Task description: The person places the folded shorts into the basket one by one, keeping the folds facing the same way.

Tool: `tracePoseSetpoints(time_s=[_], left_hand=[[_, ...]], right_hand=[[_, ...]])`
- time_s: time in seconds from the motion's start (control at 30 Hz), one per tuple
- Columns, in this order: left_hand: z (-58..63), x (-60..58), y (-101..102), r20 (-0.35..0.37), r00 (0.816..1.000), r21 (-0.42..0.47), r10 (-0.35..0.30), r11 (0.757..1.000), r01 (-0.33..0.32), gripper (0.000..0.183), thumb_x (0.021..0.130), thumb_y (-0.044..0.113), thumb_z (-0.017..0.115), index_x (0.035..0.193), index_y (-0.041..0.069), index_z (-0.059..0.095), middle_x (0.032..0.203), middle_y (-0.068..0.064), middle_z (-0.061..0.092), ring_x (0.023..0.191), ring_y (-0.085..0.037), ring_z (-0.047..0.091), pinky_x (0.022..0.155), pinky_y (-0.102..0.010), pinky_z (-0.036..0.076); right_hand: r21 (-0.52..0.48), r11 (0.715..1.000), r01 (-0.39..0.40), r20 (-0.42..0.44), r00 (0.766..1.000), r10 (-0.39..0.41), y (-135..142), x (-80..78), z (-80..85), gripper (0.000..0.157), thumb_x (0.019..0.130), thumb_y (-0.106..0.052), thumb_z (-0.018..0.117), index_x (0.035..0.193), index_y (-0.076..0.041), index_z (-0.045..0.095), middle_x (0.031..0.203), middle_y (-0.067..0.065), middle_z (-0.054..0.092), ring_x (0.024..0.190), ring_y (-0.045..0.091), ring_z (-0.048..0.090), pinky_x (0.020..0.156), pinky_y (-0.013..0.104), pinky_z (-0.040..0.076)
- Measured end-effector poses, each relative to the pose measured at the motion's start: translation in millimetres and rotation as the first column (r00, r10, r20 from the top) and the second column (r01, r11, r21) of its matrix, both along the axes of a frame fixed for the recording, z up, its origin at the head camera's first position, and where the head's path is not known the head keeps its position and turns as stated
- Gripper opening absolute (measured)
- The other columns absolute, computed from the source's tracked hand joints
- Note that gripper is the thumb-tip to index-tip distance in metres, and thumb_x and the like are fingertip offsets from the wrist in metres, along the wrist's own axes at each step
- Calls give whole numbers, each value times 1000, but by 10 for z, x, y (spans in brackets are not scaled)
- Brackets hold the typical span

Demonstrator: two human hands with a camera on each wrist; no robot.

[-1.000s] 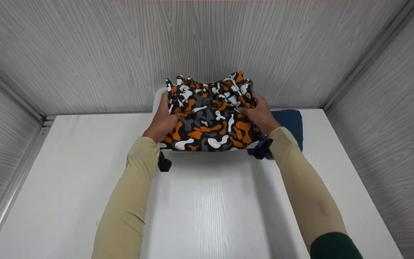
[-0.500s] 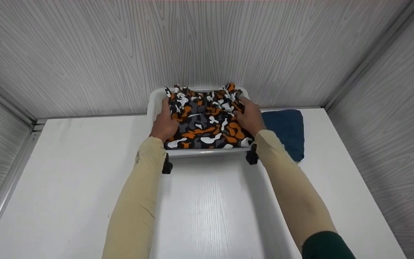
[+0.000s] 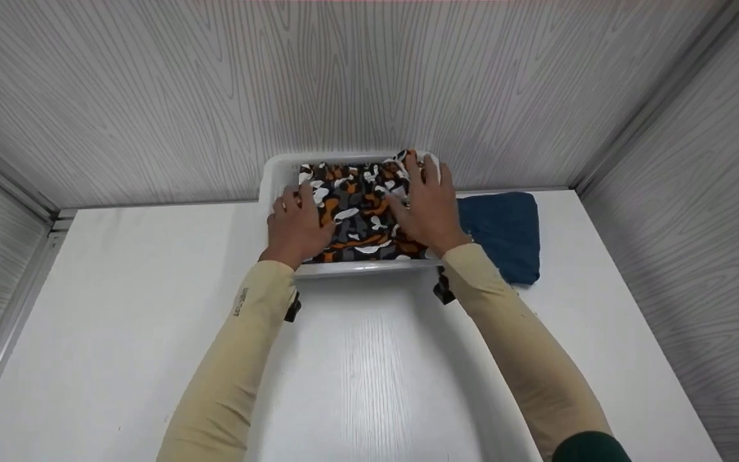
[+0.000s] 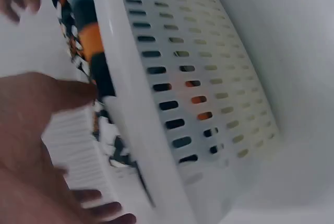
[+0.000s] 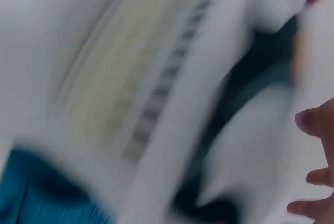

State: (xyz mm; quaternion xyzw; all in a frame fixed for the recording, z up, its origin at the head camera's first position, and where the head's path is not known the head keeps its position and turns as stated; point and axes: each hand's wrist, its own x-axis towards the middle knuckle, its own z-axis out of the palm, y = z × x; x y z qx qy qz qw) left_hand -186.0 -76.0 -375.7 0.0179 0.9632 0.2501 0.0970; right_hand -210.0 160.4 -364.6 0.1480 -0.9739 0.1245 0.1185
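A folded garment [image 3: 356, 215] in an orange, white, grey and black camouflage print lies inside a white plastic basket [image 3: 363, 266]. The slotted side wall of the basket [image 4: 182, 78] shows in the left wrist view, with bits of orange behind its holes. My left hand [image 3: 296, 228] is over the garment's left side, fingers spread and pointing away from me. Over its right side my right hand [image 3: 430, 208] is spread too, fingertips near the back right corner. Neither hand grips the cloth. The right wrist view is blurred.
A folded blue cloth [image 3: 501, 237] lies on the white table [image 3: 356, 372] just right of the basket. Behind the basket rises a grey wood-grain wall [image 3: 369, 77], with further walls at both sides.
Both hands have lowered the garment into the basket and let go of it, their fingers now spread. The garment's raised back edge has sunk lower, and more of the basket rim shows.
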Motion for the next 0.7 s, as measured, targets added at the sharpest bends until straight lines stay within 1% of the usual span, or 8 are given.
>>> tracePoseSetpoints(time_s=[0.03,0.1,0.17,0.27,0.33,0.4,0.53,0.7], left_hand=[[19,36,15,21,998,-27,-63,998,63,83,104,42,51,164,11,1,164,-29,0,149,-53,3,118,-64,15],[29,79,51,96,982,-38,-163,985,167,74,106,49,42,165,21,6,166,-25,-8,149,-53,-7,118,-66,6],[6,91,82,194,957,-30,-215,974,225,70,106,57,34,165,31,7,166,-23,-12,147,-55,-11,116,-69,7],[-66,79,116,325,919,-13,-222,971,239,72,102,65,29,163,37,4,165,-21,-18,145,-58,-13,113,-74,9],[-106,61,127,388,899,-2,-204,975,222,74,100,69,30,163,38,3,164,-21,-22,145,-57,-15,111,-77,9],[-130,29,135,430,884,9,-182,980,198,76,99,70,32,163,39,5,164,-20,-23,146,-55,-17,111,-77,5],[-155,-47,147,469,864,21,-184,980,197,78,97,72,36,163,37,11,164,-22,-21,150,-46,-17,116,-70,0],[-199,-87,122,507,835,20,-213,972,235,83,95,73,39,163,35,10,165,-24,-17,152,-41,-13,118,-65,5]], right_hand=[[-2,1000,-13,84,996,14,-47,49,19,77,102,-49,54,161,-7,26,160,31,23,146,52,20,118,61,21],[6,1000,-19,297,955,17,-131,120,27,83,101,-60,47,165,-19,14,166,27,4,149,53,1,119,64,9],[37,999,-18,469,883,-2,-184,140,-11,84,100,-65,43,165,-28,5,166,24,-10,148,53,-11,119,66,4],[87,996,-17,614,788,-40,-194,114,-135,85,99,-66,44,163,-35,-3,165,22,-19,147,53,-18,119,64,0],[118,993,-25,662,748,-60,-180,71,-218,87,99,-68,43,163,-35,-6,164,22,-20,147,53,-18,119,64,2],[132,991,-38,691,720,-64,-170,18,-274,89,98,-70,43,162,-35,-7,164,22,-20,147,53,-16,119,64,5],[149,985,-82,723,689,-52,-163,-66,-303,93,95,-73,43,162,-35,-8,164,23,-17,148,54,-11,118,66,8],[172,975,-139,763,645,-43,-199,-77,-278,89,97,-69,44,163,-34,-4,165,24,-12,149,52,-8,118,65,7]])
